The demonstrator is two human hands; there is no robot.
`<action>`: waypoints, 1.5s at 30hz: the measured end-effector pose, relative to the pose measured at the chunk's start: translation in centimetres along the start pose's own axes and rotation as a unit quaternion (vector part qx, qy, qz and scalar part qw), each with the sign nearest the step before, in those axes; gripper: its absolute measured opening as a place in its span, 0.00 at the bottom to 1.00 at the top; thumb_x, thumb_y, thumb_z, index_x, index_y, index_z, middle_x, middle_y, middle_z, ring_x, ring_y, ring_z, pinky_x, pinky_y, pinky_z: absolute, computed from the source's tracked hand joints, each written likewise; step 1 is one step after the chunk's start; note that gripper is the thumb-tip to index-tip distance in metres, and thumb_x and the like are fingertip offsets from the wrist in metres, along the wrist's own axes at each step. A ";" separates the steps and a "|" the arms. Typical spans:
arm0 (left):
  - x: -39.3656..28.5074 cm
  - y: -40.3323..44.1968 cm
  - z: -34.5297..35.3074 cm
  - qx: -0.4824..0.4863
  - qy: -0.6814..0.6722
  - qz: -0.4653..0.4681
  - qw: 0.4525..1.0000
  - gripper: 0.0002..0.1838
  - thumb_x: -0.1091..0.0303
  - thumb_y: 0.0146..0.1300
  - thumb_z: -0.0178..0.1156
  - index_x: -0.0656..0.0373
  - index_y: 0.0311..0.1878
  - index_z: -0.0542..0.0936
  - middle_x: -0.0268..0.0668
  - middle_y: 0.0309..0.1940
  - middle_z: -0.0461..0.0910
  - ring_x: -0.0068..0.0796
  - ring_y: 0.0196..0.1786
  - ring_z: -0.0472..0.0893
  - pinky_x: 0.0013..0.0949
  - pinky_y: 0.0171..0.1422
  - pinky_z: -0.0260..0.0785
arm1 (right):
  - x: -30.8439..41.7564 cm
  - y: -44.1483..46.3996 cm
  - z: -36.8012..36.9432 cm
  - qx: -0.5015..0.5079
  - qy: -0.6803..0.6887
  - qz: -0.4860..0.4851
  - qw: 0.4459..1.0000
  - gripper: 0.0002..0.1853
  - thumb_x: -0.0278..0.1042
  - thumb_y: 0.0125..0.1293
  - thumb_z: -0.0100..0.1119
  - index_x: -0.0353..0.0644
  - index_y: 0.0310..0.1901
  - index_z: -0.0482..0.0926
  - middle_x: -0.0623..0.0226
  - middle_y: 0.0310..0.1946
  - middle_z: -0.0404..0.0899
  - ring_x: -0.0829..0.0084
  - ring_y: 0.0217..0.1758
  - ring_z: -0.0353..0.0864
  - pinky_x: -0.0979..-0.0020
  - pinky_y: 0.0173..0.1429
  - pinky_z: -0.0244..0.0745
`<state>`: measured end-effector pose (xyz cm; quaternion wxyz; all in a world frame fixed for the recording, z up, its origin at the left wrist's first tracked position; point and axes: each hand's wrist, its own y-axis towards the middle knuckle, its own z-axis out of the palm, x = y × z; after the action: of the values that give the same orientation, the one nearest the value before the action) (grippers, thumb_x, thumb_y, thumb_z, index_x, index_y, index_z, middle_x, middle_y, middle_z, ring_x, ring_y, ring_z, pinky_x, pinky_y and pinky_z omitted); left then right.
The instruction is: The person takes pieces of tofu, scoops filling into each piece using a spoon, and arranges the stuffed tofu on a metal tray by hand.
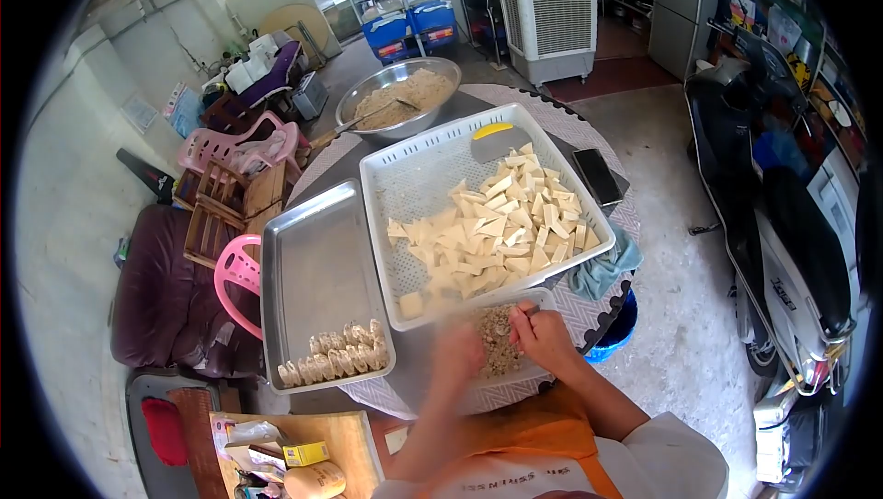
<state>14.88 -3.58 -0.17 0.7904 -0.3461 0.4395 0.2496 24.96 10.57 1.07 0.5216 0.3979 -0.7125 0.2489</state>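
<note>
Around the round desk [556, 118] stand a pink chair [237, 271], a scooter [782, 223] and, farther off, an air cooler [550, 25]; a phone [598, 176] and a bluish cloth [607, 264] lie beside the white basket [400, 182], which sits close against the far side of the small container [541, 298]. One metal bowl [405, 129] holds a brownish mix [409, 92] and a spoon [375, 114]; one scraper [497, 142] lies in the basket near pale wedges [515, 214], too many to count, and one metal tray [322, 251] bears two rows of speckled pieces [333, 356]. The crumbly filling [501, 350] is in the container, between the person's hands: the right hand [544, 340] has curled fingers at its edge, the left hand [458, 350] is blurred, and whether either grips anything cannot be told
</note>
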 end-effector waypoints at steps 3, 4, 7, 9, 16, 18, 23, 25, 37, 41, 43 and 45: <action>-2.2 -1.3 1.1 0.014 0.061 -0.015 0.998 0.20 0.60 0.71 0.45 0.53 0.20 0.68 0.26 0.16 0.66 0.16 0.18 0.64 0.21 0.21 0.55 | -0.1 0.0 0.0 -0.002 -0.006 -0.006 1.000 0.20 0.37 0.70 0.45 0.36 0.22 0.75 0.58 0.14 0.75 0.59 0.20 0.79 0.65 0.30 0.73; -2.5 -1.5 1.2 0.027 0.071 -0.015 0.997 0.21 0.60 0.71 0.45 0.53 0.19 0.67 0.26 0.15 0.66 0.16 0.18 0.64 0.22 0.21 0.55 | -0.3 0.1 0.1 -0.005 -0.008 -0.013 1.000 0.20 0.37 0.70 0.45 0.36 0.22 0.75 0.58 0.14 0.76 0.58 0.21 0.79 0.65 0.31 0.73; -2.2 -1.5 1.1 0.017 0.095 0.029 0.995 0.19 0.60 0.68 0.46 0.55 0.19 0.68 0.30 0.11 0.63 0.24 0.13 0.62 0.25 0.17 0.53 | -0.7 0.1 0.3 -0.013 -0.010 -0.029 0.999 0.20 0.36 0.70 0.45 0.35 0.22 0.75 0.57 0.15 0.76 0.57 0.22 0.79 0.64 0.31 0.73; -1.2 -0.9 0.7 -0.011 0.130 0.031 0.991 0.19 0.59 0.68 0.46 0.57 0.22 0.71 0.29 0.12 0.64 0.23 0.14 0.63 0.24 0.18 0.55 | -0.6 0.1 0.3 -0.015 -0.005 -0.032 0.999 0.20 0.36 0.70 0.45 0.35 0.22 0.75 0.57 0.16 0.76 0.56 0.23 0.79 0.63 0.32 0.73; -0.5 -0.2 0.3 0.049 0.140 0.043 0.988 0.15 0.59 0.67 0.46 0.59 0.32 0.76 0.30 0.17 0.69 0.21 0.16 0.65 0.24 0.21 0.59 | -0.7 0.1 0.1 -0.006 -0.018 -0.020 1.000 0.22 0.37 0.70 0.45 0.35 0.20 0.76 0.56 0.16 0.76 0.56 0.23 0.79 0.63 0.33 0.73; -0.3 -0.3 0.2 0.043 0.139 0.029 0.989 0.15 0.60 0.70 0.46 0.56 0.30 0.74 0.26 0.18 0.68 0.16 0.18 0.64 0.21 0.22 0.57 | -0.6 0.0 0.2 -0.012 -0.014 -0.025 1.000 0.22 0.37 0.70 0.45 0.35 0.19 0.76 0.56 0.16 0.76 0.56 0.23 0.79 0.64 0.33 0.73; -0.6 -1.0 0.4 0.002 0.025 -0.007 1.000 0.20 0.58 0.72 0.43 0.55 0.24 0.72 0.26 0.16 0.66 0.17 0.18 0.64 0.21 0.21 0.56 | -1.0 0.0 0.2 -0.010 -0.008 -0.036 0.999 0.20 0.36 0.70 0.45 0.35 0.22 0.75 0.59 0.16 0.76 0.63 0.21 0.79 0.68 0.30 0.73; 0.3 -0.5 -0.6 0.044 -0.045 -0.016 0.998 0.22 0.58 0.72 0.41 0.56 0.23 0.72 0.28 0.15 0.66 0.20 0.17 0.65 0.23 0.19 0.56 | -0.4 -0.1 0.2 -0.017 0.003 -0.030 0.999 0.22 0.36 0.70 0.45 0.35 0.19 0.76 0.56 0.16 0.77 0.56 0.24 0.80 0.64 0.33 0.74; -0.6 0.2 -1.2 0.053 -0.052 -0.003 0.997 0.21 0.55 0.73 0.40 0.53 0.23 0.64 0.30 0.16 0.64 0.22 0.18 0.65 0.26 0.18 0.54 | 0.8 -1.4 0.1 -0.043 0.141 0.001 0.989 0.19 0.34 0.72 0.46 0.35 0.23 0.74 0.68 0.17 0.75 0.81 0.16 0.73 0.79 0.21 0.66; -2.0 -0.4 2.1 0.021 -0.132 0.094 0.987 0.16 0.54 0.74 0.37 0.56 0.39 0.68 0.39 0.39 0.76 0.34 0.49 0.78 0.32 0.47 0.69 | 1.0 -2.0 0.1 -0.036 0.241 0.068 0.967 0.15 0.38 0.74 0.43 0.38 0.34 0.73 0.66 0.19 0.76 0.81 0.14 0.70 0.81 0.19 0.65; -1.7 -0.3 1.8 0.065 -0.028 0.112 0.991 0.14 0.57 0.74 0.38 0.56 0.45 0.67 0.41 0.48 0.73 0.37 0.60 0.71 0.35 0.58 0.63 | 1.2 -2.0 0.3 -0.025 0.293 0.108 0.950 0.14 0.39 0.74 0.42 0.38 0.35 0.72 0.64 0.19 0.77 0.79 0.14 0.71 0.79 0.19 0.67; -1.3 -0.2 1.4 0.097 0.041 0.132 0.986 0.11 0.61 0.72 0.40 0.57 0.49 0.66 0.41 0.54 0.72 0.38 0.64 0.69 0.36 0.63 0.61 | 1.3 -2.0 0.6 -0.007 0.336 0.147 0.930 0.14 0.40 0.74 0.42 0.39 0.36 0.72 0.62 0.20 0.78 0.77 0.14 0.72 0.77 0.20 0.69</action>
<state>15.13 -2.79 1.57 0.7616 -0.2171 0.5357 0.2931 26.10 8.58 1.94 0.6909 0.1782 -0.5480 0.4365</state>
